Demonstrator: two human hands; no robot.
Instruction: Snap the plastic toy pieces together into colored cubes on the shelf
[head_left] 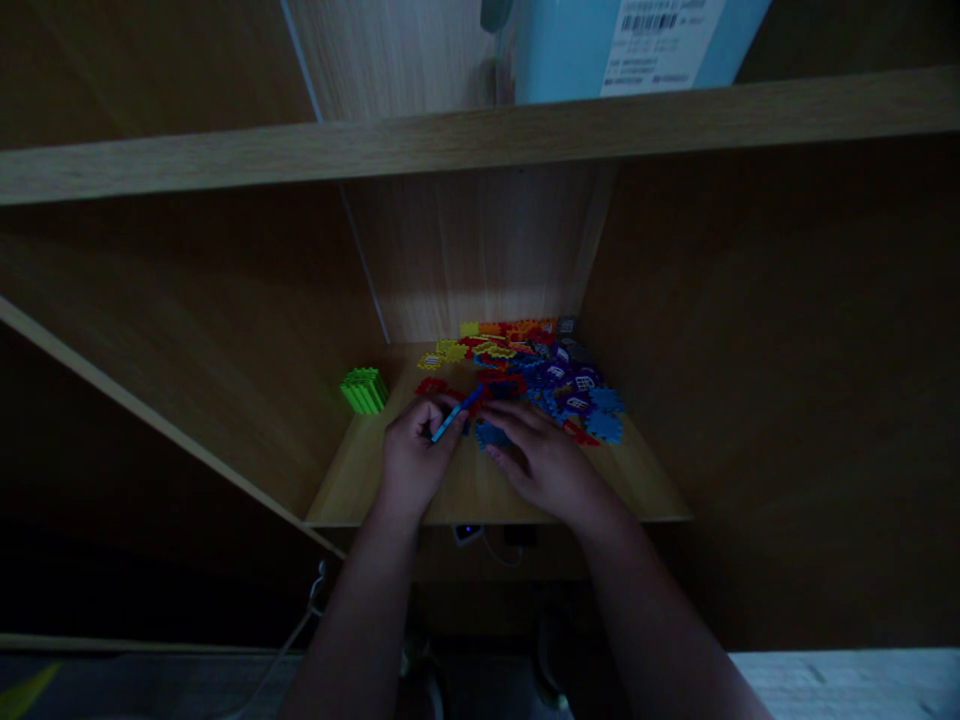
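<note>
My left hand [418, 445] is closed on a flat blue puzzle-edged tile [450, 417], held on edge between thumb and fingers. To its right, my right hand [536, 455] has its fingers apart and reaches over the pile, with a blue tile [491, 436] just under it; whether it touches that tile I cannot tell. Red tiles [501, 384] lie right behind both hands. Beyond and to the right spreads a loose heap of purple tiles [581, 382], blue tiles [606, 425] and yellow tiles [451, 350].
A stack of green tiles [364, 390] stands by the left wall of the wooden shelf [352, 500]. Overhead runs the upper shelf's edge [420, 145], bearing a light-blue box [570, 50]. Below the lower board are a small lit device [468, 533] and cables.
</note>
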